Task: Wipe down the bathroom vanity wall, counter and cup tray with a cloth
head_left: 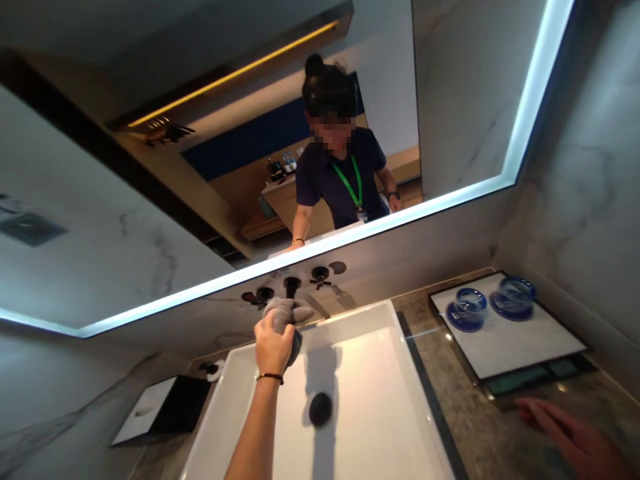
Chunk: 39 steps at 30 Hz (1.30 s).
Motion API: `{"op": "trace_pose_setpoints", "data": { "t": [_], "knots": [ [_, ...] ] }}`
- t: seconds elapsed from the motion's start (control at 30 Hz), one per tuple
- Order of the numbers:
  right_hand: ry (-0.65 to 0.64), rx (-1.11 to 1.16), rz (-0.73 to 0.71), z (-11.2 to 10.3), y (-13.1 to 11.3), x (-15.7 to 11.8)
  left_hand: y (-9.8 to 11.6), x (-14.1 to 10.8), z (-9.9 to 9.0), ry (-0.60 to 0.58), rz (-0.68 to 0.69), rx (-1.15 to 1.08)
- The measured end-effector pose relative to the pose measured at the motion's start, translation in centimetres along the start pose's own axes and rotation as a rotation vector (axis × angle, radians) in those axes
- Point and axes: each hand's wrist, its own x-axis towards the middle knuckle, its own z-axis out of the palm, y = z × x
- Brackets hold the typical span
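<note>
My left hand (pixel 273 347) is closed around a bunched grey cloth (pixel 283 313). The cloth sits over the dark faucet spout (pixel 292 287) at the back edge of the white rectangular sink (pixel 395 327), covering part of the spout. A darker fold or part shows under my palm, too shaded to make out. At the lower right, my right hand (pixel 575 433) is somewhat blurred, its fingers stretched toward the left over the stone counter (pixel 450 413). Nothing shows in it. It is nearest to the front edge of a white-topped tray (pixel 515 333).
Two clear glasses (pixel 471 303) with blue rims stand on blue coasters on the tray. Dark wall handles (pixel 320 275) flank the spout. A round black drain plug (pixel 321 409) lies in the basin. A black-and-white box (pixel 170 408) sits left. A lit mirror (pixel 460 198) hangs above, reflecting a person.
</note>
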Motion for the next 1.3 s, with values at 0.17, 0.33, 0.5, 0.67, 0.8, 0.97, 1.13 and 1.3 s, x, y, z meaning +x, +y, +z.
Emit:
{"op": "trace_pose_setpoints", "data": {
  "t": [0.17,0.33,0.5,0.67,0.8,0.97,1.13,1.3],
  "knots": [
    [-0.063,0.346,0.330,-3.6,-0.9,3.3,1.9,-5.7,2.1,-0.079,0.153,0.314],
    [0.003,0.519,0.445,-3.1,-0.6,6.9,4.1,-8.1,0.9,-0.244,0.170,0.127],
    [0.062,0.591,0.540,-2.8,-1.3,8.6,11.0,-7.3,2.9,-0.312,0.388,-0.140],
    [0.190,0.603,0.506,-2.1,-0.9,8.8,20.0,-5.2,7.3,-0.483,0.693,-0.175],
    [0.226,0.519,0.478,-1.3,0.5,9.5,28.0,-2.3,11.8,-0.580,1.003,-0.086],
    [0.198,0.390,0.494,-1.1,2.2,10.4,39.8,-2.2,18.9,-0.571,1.425,-0.036],
    [0.213,0.425,0.522,-0.5,3.5,9.1,45.0,-5.9,24.3,-0.691,1.718,0.131],
    [0.220,0.501,0.568,0.3,3.0,6.8,40.1,-6.2,23.5,-0.574,1.869,0.150]
  ]
}}
